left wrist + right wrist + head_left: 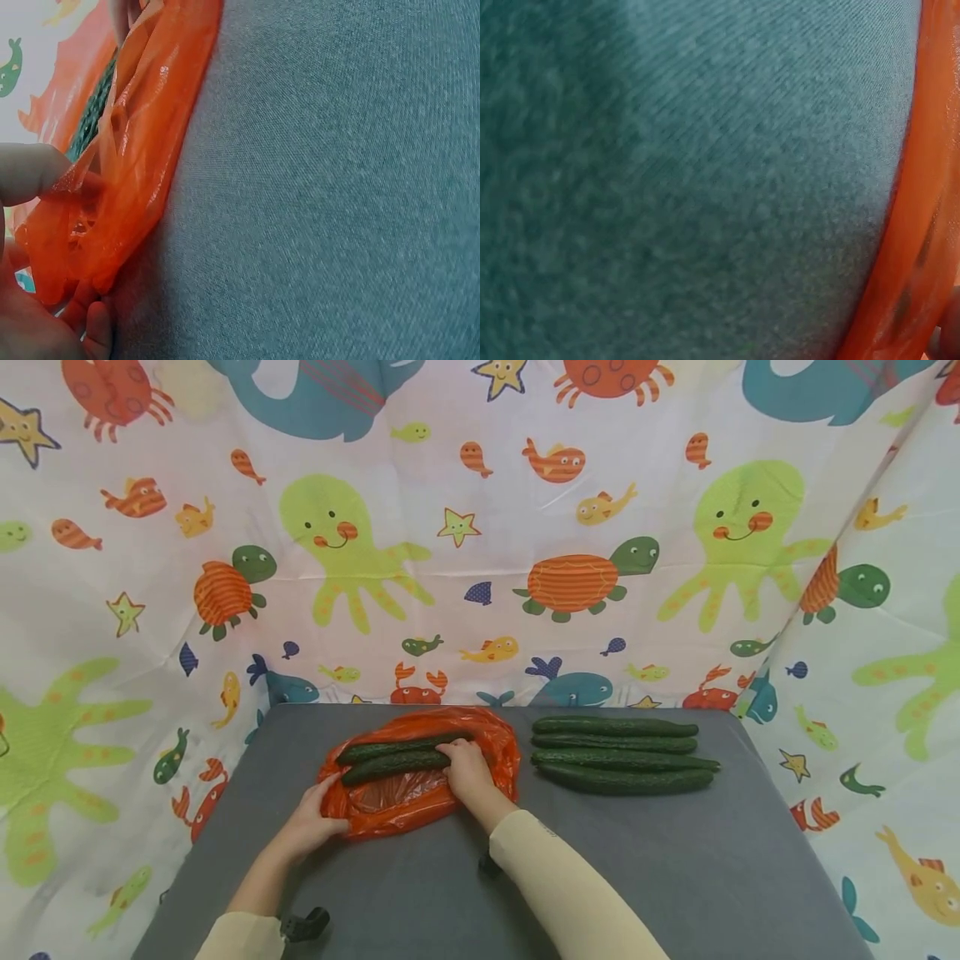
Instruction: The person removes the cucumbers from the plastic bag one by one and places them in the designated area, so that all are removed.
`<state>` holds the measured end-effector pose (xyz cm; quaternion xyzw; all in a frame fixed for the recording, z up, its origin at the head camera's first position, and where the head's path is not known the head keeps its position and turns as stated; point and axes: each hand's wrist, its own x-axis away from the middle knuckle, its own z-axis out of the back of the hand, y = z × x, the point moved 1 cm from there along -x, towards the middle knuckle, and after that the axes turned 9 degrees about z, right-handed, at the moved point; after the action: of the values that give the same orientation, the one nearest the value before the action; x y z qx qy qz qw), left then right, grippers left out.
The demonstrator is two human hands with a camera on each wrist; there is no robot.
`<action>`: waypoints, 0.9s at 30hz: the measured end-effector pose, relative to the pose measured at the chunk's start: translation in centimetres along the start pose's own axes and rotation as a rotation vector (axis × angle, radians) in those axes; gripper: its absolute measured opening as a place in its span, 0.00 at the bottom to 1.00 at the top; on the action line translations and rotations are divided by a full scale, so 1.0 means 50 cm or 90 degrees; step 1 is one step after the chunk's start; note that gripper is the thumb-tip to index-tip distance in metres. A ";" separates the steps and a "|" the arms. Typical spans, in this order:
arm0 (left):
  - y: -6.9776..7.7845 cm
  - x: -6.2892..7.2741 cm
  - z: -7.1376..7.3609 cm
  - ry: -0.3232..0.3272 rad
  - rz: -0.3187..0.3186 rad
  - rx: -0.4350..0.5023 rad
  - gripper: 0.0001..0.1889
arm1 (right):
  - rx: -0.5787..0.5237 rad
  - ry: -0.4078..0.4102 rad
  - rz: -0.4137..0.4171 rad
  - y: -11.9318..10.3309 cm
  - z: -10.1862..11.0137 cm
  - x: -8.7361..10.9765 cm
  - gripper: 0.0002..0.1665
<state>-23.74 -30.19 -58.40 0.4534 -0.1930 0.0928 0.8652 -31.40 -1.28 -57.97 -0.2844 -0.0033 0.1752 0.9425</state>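
Observation:
An orange plastic bag lies on the table with its mouth spread open upward. Two dark green cucumbers rest side by side in it, a farther cucumber and a nearer cucumber. My left hand holds the bag's left edge; in the left wrist view its thumb lies over the rim, with fingers curled below the plastic. Over the bag's right part, my right hand grips the right end of the nearer cucumber, fingertips close to the farther one. In the right wrist view that hand is almost wholly out of frame.
Several more cucumbers lie in a row on the grey table, right of the bag. A curtain printed with sea animals hangs behind the table and along both sides.

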 end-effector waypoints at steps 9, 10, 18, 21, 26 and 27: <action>-0.016 0.000 0.001 0.002 0.007 0.001 0.54 | -0.061 0.028 0.015 0.003 0.008 0.006 0.22; -0.016 0.000 0.001 0.000 0.005 0.005 0.55 | -0.062 0.025 0.010 0.003 0.012 0.007 0.22; -0.008 -0.003 0.000 -0.002 0.000 0.006 0.54 | -0.083 0.014 -0.001 -0.001 0.052 0.022 0.22; -0.006 -0.004 -0.001 -0.004 -0.002 -0.001 0.54 | -0.089 0.019 -0.002 -0.003 0.060 0.027 0.23; -0.005 -0.004 -0.001 0.001 -0.018 -0.011 0.53 | -0.125 0.011 0.008 -0.027 0.071 0.038 0.25; -0.004 -0.003 -0.001 0.003 -0.024 -0.008 0.52 | -0.138 0.007 0.010 -0.033 0.072 0.040 0.25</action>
<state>-23.82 -30.27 -58.64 0.4512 -0.1825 0.0762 0.8702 -29.38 0.01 -54.23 -0.3857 -0.0152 0.1797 0.9048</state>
